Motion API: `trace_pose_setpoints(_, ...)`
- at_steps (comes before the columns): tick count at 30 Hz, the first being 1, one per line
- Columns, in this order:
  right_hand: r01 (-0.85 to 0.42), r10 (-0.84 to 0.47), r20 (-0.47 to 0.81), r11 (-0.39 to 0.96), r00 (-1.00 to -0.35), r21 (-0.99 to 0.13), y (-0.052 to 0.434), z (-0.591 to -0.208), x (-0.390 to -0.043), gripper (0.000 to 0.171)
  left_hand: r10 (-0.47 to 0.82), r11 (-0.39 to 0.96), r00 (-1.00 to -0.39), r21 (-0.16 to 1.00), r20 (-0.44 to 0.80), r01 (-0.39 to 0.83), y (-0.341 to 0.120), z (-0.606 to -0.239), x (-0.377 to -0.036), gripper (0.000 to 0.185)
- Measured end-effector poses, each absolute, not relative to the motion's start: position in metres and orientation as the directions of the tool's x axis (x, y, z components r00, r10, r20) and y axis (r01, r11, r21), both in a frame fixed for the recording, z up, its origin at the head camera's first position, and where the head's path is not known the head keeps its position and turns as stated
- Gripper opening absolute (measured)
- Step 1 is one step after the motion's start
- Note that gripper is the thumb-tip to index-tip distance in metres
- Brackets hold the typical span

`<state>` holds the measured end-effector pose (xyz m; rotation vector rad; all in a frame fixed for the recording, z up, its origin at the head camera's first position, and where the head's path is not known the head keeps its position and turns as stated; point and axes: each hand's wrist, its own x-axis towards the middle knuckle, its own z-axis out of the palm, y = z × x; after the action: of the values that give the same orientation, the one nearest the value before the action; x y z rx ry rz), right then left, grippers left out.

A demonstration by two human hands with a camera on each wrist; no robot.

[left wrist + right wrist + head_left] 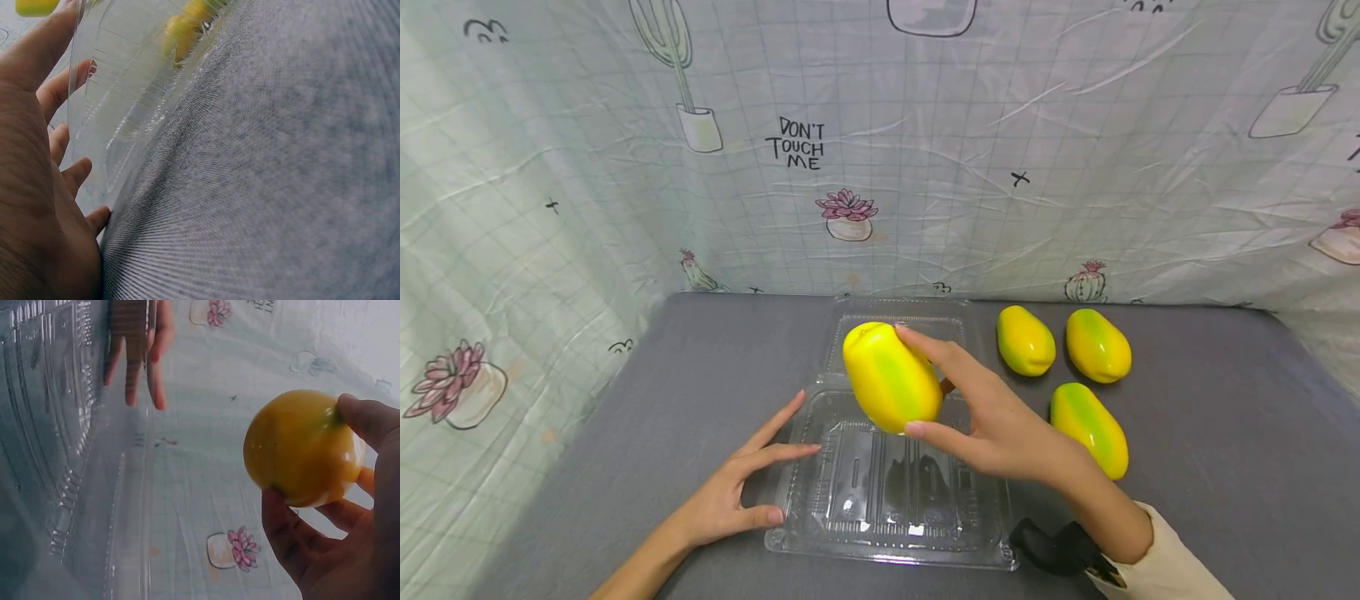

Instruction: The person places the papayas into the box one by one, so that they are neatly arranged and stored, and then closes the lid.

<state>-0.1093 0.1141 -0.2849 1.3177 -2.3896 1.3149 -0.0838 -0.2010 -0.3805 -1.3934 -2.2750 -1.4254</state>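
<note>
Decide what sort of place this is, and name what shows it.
Probably a staged tabletop set, not a kitchen: a grey cloth-covered table, a cactus-print sheet hung as backdrop, and glossy yellow-green fruits beside a clear plastic box.

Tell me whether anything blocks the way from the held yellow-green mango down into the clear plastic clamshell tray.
Nothing visible does. The right hand holds the yellow-green mango above the clear plastic clamshell tray, whose lid lies open behind. The left hand only touches the tray's left edge.
</note>
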Motion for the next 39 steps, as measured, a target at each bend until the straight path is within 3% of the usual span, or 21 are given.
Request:
trace_pose_setpoints(10,-0.799,-0.648,0.524,0.233,-0.553,-0.555,0.100,-0.266,-0.088,0.074,0.638,0.136,-0.590,0.682,0.494,0.719,-0.203,-0.386,-0.085,0.057)
trace_pose_setpoints(21,-0.713,-0.619,0.390,0.445,-0.682,-0.542,0.080,-0.296,-0.085,0.075,0.630,0.160,-0.595,0.666,0.499,0.728,-0.205,-0.392,-0.086,0.057)
trace_pose_setpoints(25,-0.701,-0.625,0.354,0.485,-0.696,-0.523,0.078,-0.311,-0.091,0.074,0.629,0.157,-0.587,0.657,0.509,0.738,-0.204,-0.391,-0.086,0.057)
trace_pose_setpoints(39,-0.784,-0.665,0.414,0.519,-0.621,-0.341,0.073,-0.344,-0.106,0.075,0.634,0.170,-0.599,0.667,0.490,0.726,-0.197,-0.375,-0.080,0.054)
